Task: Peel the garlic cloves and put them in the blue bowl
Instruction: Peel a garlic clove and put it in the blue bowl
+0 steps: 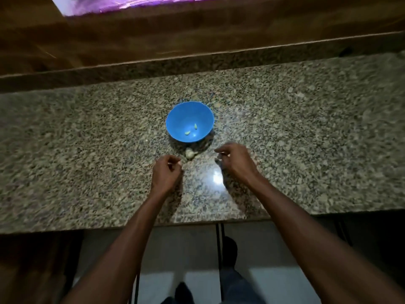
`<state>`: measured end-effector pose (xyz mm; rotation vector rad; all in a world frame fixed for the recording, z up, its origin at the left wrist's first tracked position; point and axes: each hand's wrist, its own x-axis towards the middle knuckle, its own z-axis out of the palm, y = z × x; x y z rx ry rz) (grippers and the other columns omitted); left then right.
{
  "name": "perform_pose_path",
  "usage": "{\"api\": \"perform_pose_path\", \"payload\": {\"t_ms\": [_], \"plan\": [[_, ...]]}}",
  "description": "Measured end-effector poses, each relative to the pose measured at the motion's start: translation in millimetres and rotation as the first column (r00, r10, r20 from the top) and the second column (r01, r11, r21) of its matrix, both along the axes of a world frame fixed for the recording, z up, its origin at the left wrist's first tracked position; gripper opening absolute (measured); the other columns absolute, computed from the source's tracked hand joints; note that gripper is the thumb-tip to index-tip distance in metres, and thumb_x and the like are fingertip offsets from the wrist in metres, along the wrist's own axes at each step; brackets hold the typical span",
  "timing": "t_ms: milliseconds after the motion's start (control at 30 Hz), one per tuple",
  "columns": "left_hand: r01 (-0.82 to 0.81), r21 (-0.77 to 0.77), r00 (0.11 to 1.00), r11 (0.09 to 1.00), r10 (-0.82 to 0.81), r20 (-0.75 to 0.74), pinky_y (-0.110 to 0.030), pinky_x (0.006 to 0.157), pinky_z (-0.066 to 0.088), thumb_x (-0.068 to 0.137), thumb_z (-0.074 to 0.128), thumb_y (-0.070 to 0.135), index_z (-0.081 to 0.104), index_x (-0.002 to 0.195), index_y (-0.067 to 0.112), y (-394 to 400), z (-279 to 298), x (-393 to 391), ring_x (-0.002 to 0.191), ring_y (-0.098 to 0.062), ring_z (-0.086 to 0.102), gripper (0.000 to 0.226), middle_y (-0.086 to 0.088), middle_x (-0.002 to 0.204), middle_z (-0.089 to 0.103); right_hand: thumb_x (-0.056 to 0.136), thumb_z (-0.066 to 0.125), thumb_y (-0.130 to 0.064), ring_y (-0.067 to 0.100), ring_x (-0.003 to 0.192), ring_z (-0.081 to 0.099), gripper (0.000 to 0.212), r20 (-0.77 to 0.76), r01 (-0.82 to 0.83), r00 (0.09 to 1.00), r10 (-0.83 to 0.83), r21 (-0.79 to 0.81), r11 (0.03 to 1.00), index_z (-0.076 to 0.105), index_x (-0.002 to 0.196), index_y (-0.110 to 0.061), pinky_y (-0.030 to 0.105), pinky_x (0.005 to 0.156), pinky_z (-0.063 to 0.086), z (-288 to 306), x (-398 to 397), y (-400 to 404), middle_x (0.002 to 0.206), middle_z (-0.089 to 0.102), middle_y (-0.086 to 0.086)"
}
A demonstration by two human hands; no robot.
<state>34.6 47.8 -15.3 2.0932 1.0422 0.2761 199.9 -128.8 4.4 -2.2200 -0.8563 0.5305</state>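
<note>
Garlic cloves (pixel 189 153), 6 o'clock of blue bowl (pixel 189 121): light, firm, papery-skinned, best pinched at tips; left hand (pixel 167 172) and right hand (pixel 235 160) curled, contents indiscernible through blur.

Your count: one bowl, three peeled cloves, one small heap, two hands.

You have one blue bowl (pixel 189 121) on the surface (pixel 306 132), and inside it three peeled garlic cloves (pixel 187 132). Near the bowl's near side lies one small heap of unpeeled garlic (pixel 189 153); how many cloves it holds is too blurred to tell. Two hands show: your left hand (pixel 166 172) and your right hand (pixel 235 160).
</note>
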Motion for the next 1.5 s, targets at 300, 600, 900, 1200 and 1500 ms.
{"api": "perform_pose_path", "payload": {"t_ms": [300, 600, 900, 1200, 1500], "plan": [[-0.11, -0.081, 0.992, 0.991, 0.115, 0.057, -0.041, 0.083, 0.06, 0.095, 0.075, 0.022, 0.064, 0.115, 0.014, 4, -1, 20, 0.093, -0.015, 0.067, 0.024, -0.001, 0.102, 0.069, 0.087, 0.057, -0.027, 0.019, 0.1, 0.071, 0.031, 0.111, -0.184, 0.979, 0.174, 0.094, 0.978, 0.072, 0.112, -0.038, 0.051, 0.089, 0.057, -37, 27, 54, 0.107, 0.075, -0.009], [-0.218, -0.493, 0.955, 0.842, 0.289, 0.072, -0.037, 0.077, 0.058, 0.093, 0.07, 0.007, 0.035, 0.146, 0.021, 18, 14, 61, 0.103, -0.019, 0.07, 0.065, -0.005, 0.121, 0.066, 0.098, 0.07, -0.012, 0.015, 0.088, 0.067, 0.018, 0.119, 0.097, 0.985, -0.128, 0.239, 0.966, 0.077, 0.114, -0.008, 0.032, 0.079, 0.06, 17, 26, 42, 0.099, 0.069, 0.003], [-0.202, -0.772, 0.867, 0.603, 0.477, 0.145, -0.043, 0.085, 0.065, 0.084, 0.051, -0.023, 0.057, 0.124, 0.004, 43, 16, 107, 0.098, -0.031, 0.076, 0.048, -0.02, 0.116, 0.072, 0.093, 0.074, -0.012, 0.026, 0.08, 0.072, 0.01, 0.279, -0.042, 0.96, 0.036, 0.016, 0.999, 0.081, 0.1, -0.011, 0.045, 0.07, 0.061, 28, 60, 125, 0.096, 0.077, 0.008], [-0.021, -0.305, 0.997, 0.952, 0.044, 0.068, -0.023, 0.073, 0.057, 0.095, 0.069, 0.016, 0.066, 0.112, 0.016, 60, 5, 62, 0.091, -0.015, 0.068, 0.017, -0.001, 0.1, 0.071, 0.097, 0.07, -0.012, 0.024, 0.083, 0.075, 0.016, 0.212, 0.091, 0.972, -0.098, 0.04, 0.995, 0.082, 0.109, -0.009, 0.04, 0.077, 0.063, 29, 71, 133, 0.101, 0.08, 0.011], [0.295, -0.009, 0.947, 0.955, -0.291, 0.139, -0.019, 0.069, 0.049, 0.083, 0.086, 0.025, 0.069, 0.108, 0.016, 33, -18, 35, 0.087, -0.006, 0.059, 0.031, 0.001, 0.098, 0.062, 0.098, 0.07, -0.014, 0.004, 0.084, 0.068, 0.012, 0.046, 0.178, 0.98, -0.193, 0.228, 0.957, 0.079, 0.105, -0.011, 0.013, 0.073, 0.052, 10, -11, 63, 0.097, 0.074, -0.001]]}}
